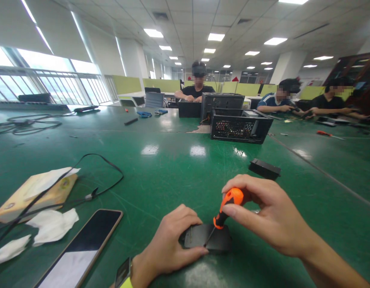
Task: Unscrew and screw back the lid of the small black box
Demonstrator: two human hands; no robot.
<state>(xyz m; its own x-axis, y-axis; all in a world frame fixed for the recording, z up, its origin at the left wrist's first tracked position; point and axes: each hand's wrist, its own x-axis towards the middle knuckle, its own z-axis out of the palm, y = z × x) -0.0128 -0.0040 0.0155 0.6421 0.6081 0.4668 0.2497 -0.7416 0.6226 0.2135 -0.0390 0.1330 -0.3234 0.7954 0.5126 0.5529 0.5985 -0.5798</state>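
A small dark rectangular box (219,241) lies flat on the green table near its front edge; I cannot make out its exact kind. My left hand (169,242) grips its left end, thumb along the near side and fingers over the far side. In my right hand (269,216) is a screwdriver (233,197) with an orange and black handle, pinched between thumb and fingers. The screwdriver is tilted, and its thin shaft runs down to the top face of the box, close to my left thumb.
Left of my hands are a phone (83,248), crumpled tissues (54,226), a tissue pack (57,188) and a black cable (120,172). A black block (264,169) lies beyond my right hand. Further off stand computer cases (240,127). Several people sit across the table.
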